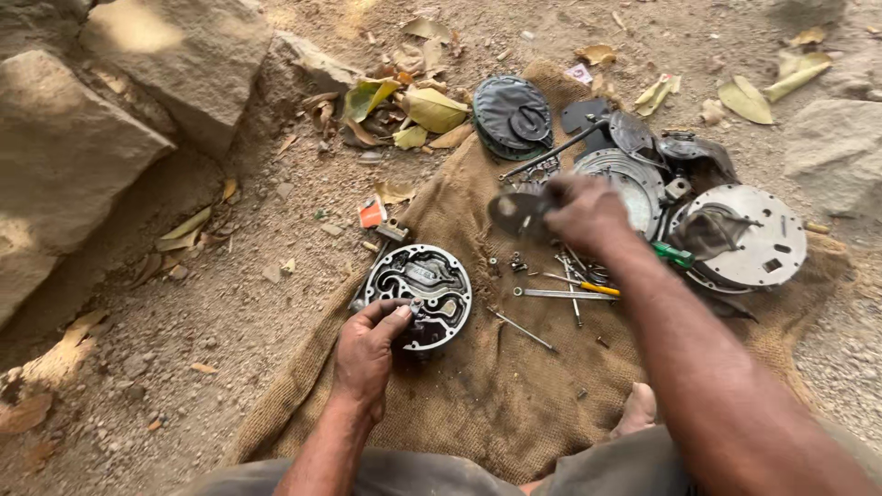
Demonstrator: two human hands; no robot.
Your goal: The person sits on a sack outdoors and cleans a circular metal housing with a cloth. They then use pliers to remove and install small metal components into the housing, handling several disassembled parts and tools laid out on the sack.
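While his left hand point(367, 344) pinches the rim of a round black housing point(419, 294) on the burlap sack point(487, 386), his right hand point(583, 213) grips a blurred dark disc point(511, 213)

The right hand point(588, 213) and the dark round part point(514, 213) it grips are smeared by motion blur, so neither the part's shape nor the fingers' grip on it can be made out. The left hand point(367, 349) covers the lower edge of the round cast housing point(418, 285), and whatever small piece sits under its fingertips is too small to tell. Both forearms run off the bottom edge, the small screws and bolts point(519, 264) on the burlap sack point(478, 386) are too tiny to sort, and the right arm hides part of the metal plates point(744, 234).
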